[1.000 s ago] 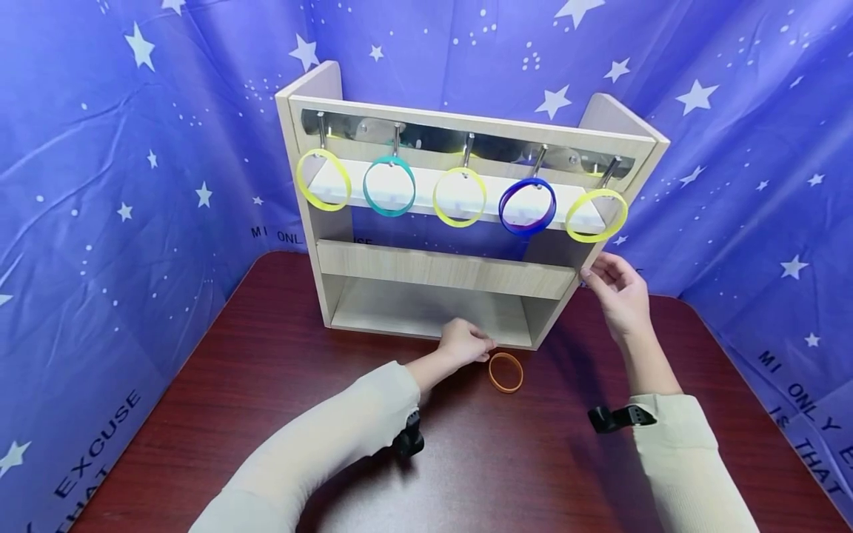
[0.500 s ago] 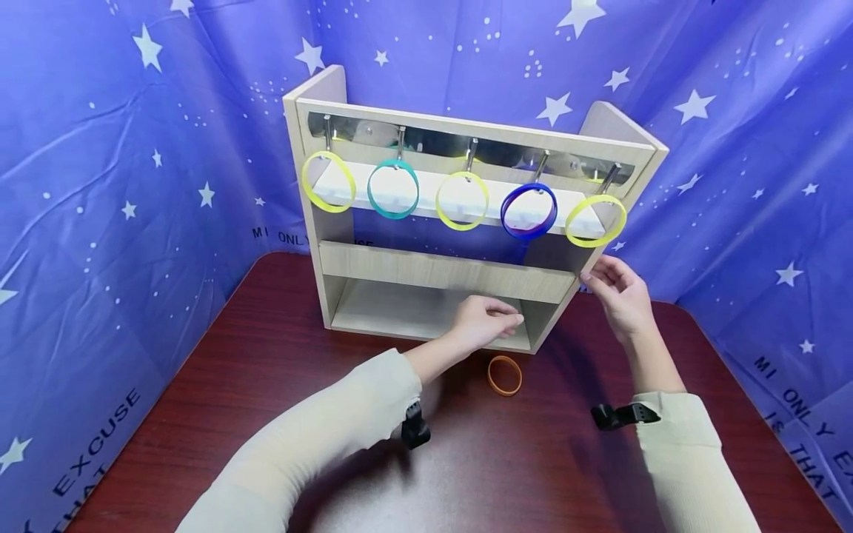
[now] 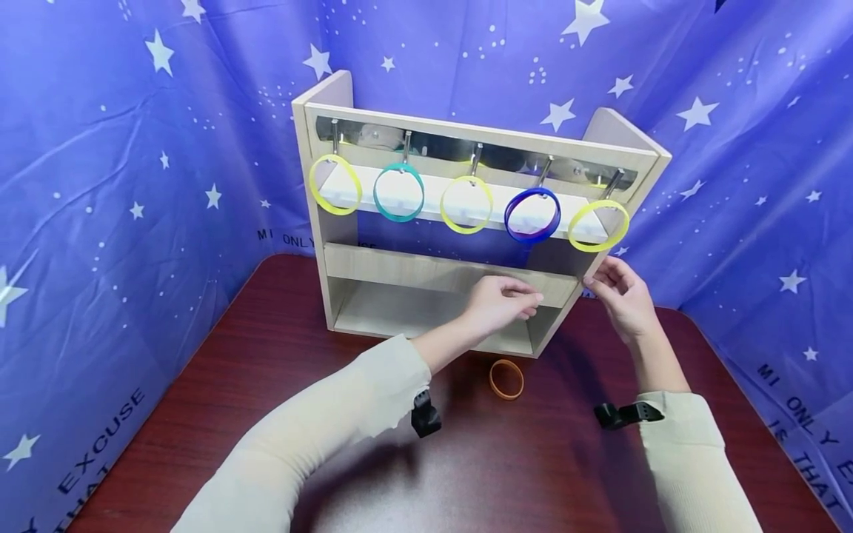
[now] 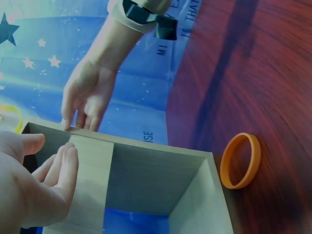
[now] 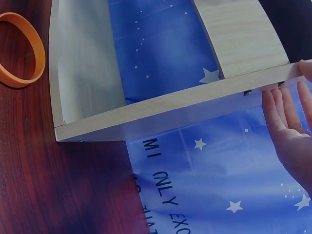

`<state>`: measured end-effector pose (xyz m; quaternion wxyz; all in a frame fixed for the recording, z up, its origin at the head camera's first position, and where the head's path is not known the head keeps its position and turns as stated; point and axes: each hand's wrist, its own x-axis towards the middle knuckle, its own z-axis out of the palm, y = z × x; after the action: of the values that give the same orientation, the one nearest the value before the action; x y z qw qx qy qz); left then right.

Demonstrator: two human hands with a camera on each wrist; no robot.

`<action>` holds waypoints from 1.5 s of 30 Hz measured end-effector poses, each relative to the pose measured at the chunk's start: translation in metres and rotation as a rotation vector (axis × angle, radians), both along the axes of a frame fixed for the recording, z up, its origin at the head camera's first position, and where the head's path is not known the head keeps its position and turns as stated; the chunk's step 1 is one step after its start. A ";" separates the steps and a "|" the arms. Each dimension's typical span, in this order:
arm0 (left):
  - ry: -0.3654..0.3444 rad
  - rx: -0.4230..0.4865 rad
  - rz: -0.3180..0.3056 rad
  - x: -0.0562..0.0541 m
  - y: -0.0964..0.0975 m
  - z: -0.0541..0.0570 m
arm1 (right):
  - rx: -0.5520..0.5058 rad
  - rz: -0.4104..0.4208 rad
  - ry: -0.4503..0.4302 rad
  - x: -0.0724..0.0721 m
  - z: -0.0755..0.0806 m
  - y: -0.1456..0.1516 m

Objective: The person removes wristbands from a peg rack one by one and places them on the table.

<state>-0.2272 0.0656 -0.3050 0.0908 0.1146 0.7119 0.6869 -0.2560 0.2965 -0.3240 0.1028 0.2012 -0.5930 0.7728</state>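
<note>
In the head view a pale wooden rack [image 3: 400, 266] stands on the table. Thin wristbands hang from its metal hooks: yellow at the left end [image 3: 312, 185], then teal [image 3: 423, 194], yellow [image 3: 491, 203], blue [image 3: 556, 220], and another yellow [image 3: 626, 224]. My left hand [image 3: 500, 303] is in front of the rack's lower crossbar, fingers loosely bent; the left wrist view shows a gap between thumb and fingers, holding nothing. My right hand [image 3: 625, 300] holds the right side panel [image 5: 185, 100], thumb at its front edge, fingers along the outer face. An orange wristband [image 3: 492, 381] lies before the rack.
The dark red wooden table [image 3: 546, 459] carries the rack near its back edge. Blue curtains [image 3: 166, 133] with stars and lettering enclose the back and both sides. A white shelf [image 3: 433, 207] sits behind the hanging wristbands.
My left hand has risen from beside the orange wristband to the lower crossbar, moving right. My right hand stays at the side panel. The wristbands keep their places; the head view has shifted slightly.
</note>
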 end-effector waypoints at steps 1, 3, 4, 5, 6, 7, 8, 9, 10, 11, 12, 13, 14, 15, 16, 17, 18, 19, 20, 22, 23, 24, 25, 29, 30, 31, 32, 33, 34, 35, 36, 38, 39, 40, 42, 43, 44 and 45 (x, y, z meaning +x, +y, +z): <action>0.000 0.000 0.007 0.000 0.001 0.001 | 0.008 0.005 0.000 0.000 0.000 0.000; 0.001 -0.010 0.027 0.001 0.004 0.003 | 0.023 0.014 -0.001 0.001 -0.001 0.001; 0.003 -0.018 0.037 0.002 0.005 0.003 | 0.029 0.018 -0.003 0.002 -0.002 0.001; 0.004 -0.026 0.049 0.003 0.006 0.004 | 0.036 0.019 -0.004 0.003 -0.003 0.002; 0.009 -0.029 0.053 0.004 0.008 0.004 | 0.041 0.019 -0.005 0.004 -0.004 0.002; 0.018 -0.032 0.061 0.005 0.009 0.005 | 0.040 0.021 -0.006 0.004 -0.005 0.003; 0.028 -0.037 0.069 0.005 0.010 0.006 | 0.038 0.022 -0.007 0.005 -0.006 0.003; 0.037 -0.037 0.081 0.006 0.012 0.007 | 0.035 0.022 -0.008 0.006 -0.006 0.004; 0.045 -0.029 0.086 0.007 0.012 0.008 | 0.034 0.021 -0.008 0.007 -0.007 0.004; 0.049 -0.018 0.095 0.007 0.014 0.009 | 0.033 0.018 -0.008 0.008 -0.008 0.004; 0.048 0.001 0.104 0.006 0.015 0.009 | 0.029 0.018 -0.008 0.008 -0.008 0.004; 0.041 0.018 0.116 0.006 0.016 0.010 | 0.027 0.016 -0.008 0.009 -0.008 0.004; 0.030 0.038 0.129 0.005 0.017 0.011 | 0.025 0.014 -0.008 0.009 -0.007 0.004; 0.018 0.067 0.135 0.004 0.018 0.012 | 0.025 0.008 -0.007 0.009 -0.007 0.004; 0.006 0.094 0.134 0.003 0.019 0.013 | 0.025 0.005 -0.007 0.009 -0.006 0.003; -0.010 0.127 0.137 0.001 0.020 0.013 | 0.023 0.003 -0.007 0.009 -0.005 0.003; -0.022 0.155 0.139 0.000 0.021 0.014 | 0.021 0.002 -0.006 0.009 -0.004 0.002; -0.029 0.184 0.135 -0.001 0.022 0.015 | 0.018 -0.001 -0.004 0.009 -0.003 0.002; -0.031 0.212 0.126 -0.003 0.023 0.016 | 0.017 -0.001 -0.003 0.009 -0.003 0.001; -0.027 0.251 0.103 -0.005 0.023 0.018 | 0.014 -0.001 -0.002 0.008 -0.002 0.000; -0.025 0.263 0.094 -0.005 0.023 0.019 | 0.015 0.000 -0.002 0.008 -0.002 0.000; -0.017 0.258 0.086 -0.006 0.022 0.020 | 0.018 0.000 -0.002 0.008 -0.002 0.000; -0.007 0.248 0.074 -0.006 0.022 0.021 | 0.023 0.001 -0.003 0.008 -0.002 0.000; 0.033 0.186 0.044 -0.006 0.022 0.024 | 0.043 0.003 -0.007 0.008 -0.002 0.000; 0.044 0.175 0.035 -0.006 0.023 0.025 | 0.045 0.002 -0.007 0.008 -0.002 0.000; 0.050 0.175 0.023 -0.006 0.024 0.026 | 0.047 0.003 -0.007 0.008 -0.002 0.000; 0.052 0.186 0.012 -0.006 0.025 0.027 | 0.049 0.001 -0.006 0.008 -0.002 0.000; 0.052 0.192 0.002 -0.006 0.026 0.028 | 0.051 -0.001 -0.005 0.008 -0.002 0.000; 0.049 0.204 -0.008 -0.006 0.028 0.030 | 0.050 -0.003 -0.003 0.008 -0.002 0.000; 0.045 0.219 -0.015 -0.005 0.029 0.030 | 0.047 -0.003 -0.001 0.008 -0.002 0.000; 0.040 0.237 -0.021 -0.005 0.031 0.031 | 0.045 -0.004 0.001 0.008 -0.002 0.000; 0.034 0.267 -0.029 -0.005 0.034 0.033 | 0.041 -0.005 0.005 0.007 -0.001 0.000; 0.033 0.279 -0.032 -0.005 0.035 0.033 | 0.038 -0.004 0.007 0.007 -0.001 0.000; 0.035 0.293 -0.037 -0.005 0.036 0.034 | 0.036 -0.001 0.009 0.006 -0.001 0.000; 0.044 0.312 -0.040 -0.004 0.037 0.036 | 0.034 0.006 0.011 0.005 -0.001 0.000; 0.052 0.320 -0.044 -0.004 0.038 0.036 | 0.033 0.009 0.011 0.005 -0.001 0.000; 0.057 0.327 -0.045 -0.004 0.038 0.037 | 0.031 0.012 0.012 0.004 -0.001 0.000; 0.061 0.332 -0.045 -0.004 0.039 0.037 | 0.032 0.013 0.013 0.004 -0.001 0.000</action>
<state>-0.2309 0.1044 -0.2676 0.0645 0.1646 0.5882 0.7891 -0.2521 0.2961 -0.3253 0.0985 0.2117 -0.6033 0.7625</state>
